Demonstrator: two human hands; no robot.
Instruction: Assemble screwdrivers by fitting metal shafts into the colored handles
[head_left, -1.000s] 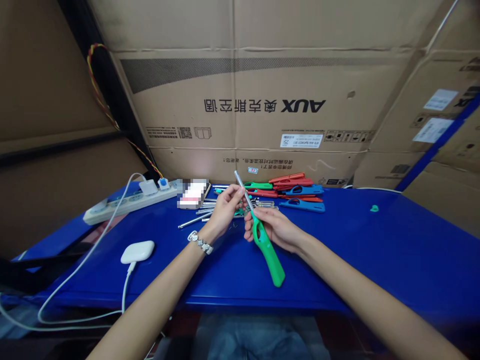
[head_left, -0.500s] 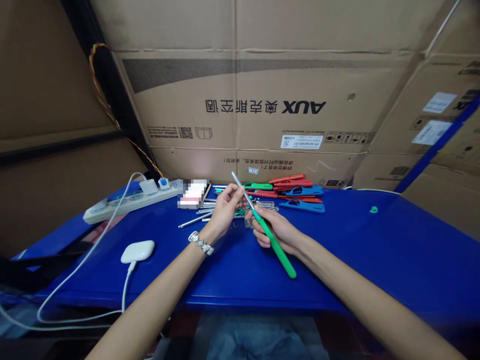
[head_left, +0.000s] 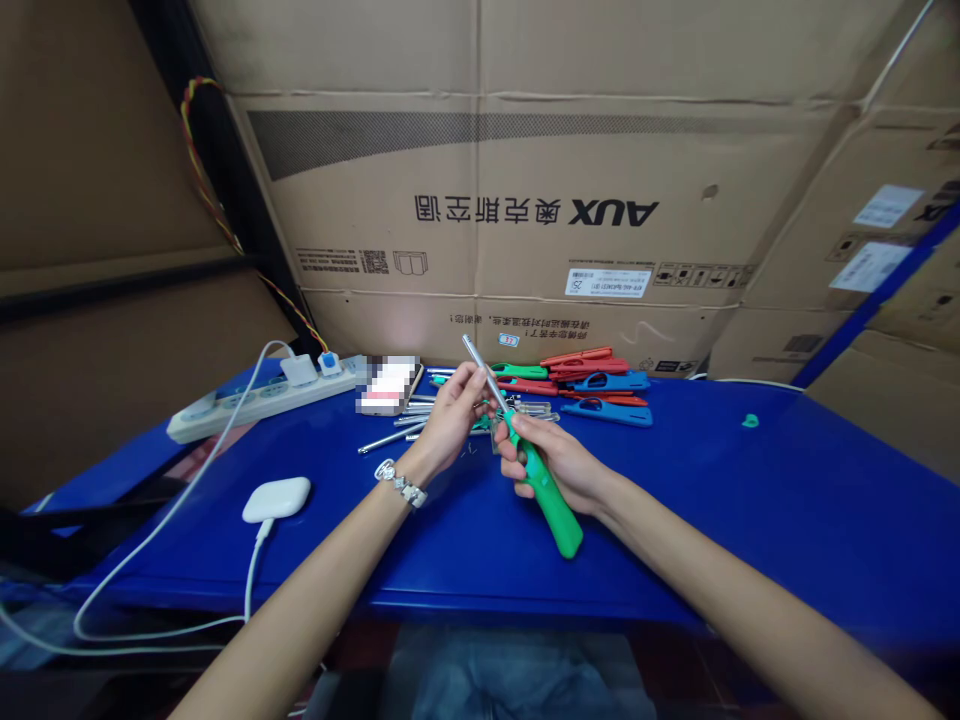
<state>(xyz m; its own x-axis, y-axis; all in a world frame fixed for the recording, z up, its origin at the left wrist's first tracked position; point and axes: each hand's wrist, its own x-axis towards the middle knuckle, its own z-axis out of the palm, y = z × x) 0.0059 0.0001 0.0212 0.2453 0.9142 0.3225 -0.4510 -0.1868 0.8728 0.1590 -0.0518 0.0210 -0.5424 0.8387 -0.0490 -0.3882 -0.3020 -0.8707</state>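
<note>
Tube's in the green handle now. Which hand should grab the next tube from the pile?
Probably the left. The left hand only pinches the metal tube and is nearest the loose tubes on the table. The right hand is wrapped round the green handle, carrying it.

Beside the power strip, a blurred patch is masking some object. The right hand is covering the green handle's upper part, and loose metal tubes are disappearing behind the left hand.
</note>
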